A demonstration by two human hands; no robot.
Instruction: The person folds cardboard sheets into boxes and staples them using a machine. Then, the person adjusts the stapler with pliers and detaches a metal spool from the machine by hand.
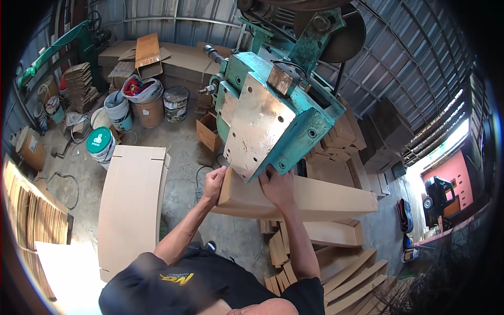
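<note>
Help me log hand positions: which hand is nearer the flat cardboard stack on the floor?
Left. The left hand grips the folded cardboard piece at the end nearest the flat cardboard stack; the right hand rests farther away.

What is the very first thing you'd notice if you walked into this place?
The big green machine in the middle, with its shiny metal plate, stands out first. Right below it, the person's left hand and right hand press a folded cardboard box up against the machine. To the left lies a tall stack of flat cardboard sheets, with buckets behind it.
</note>
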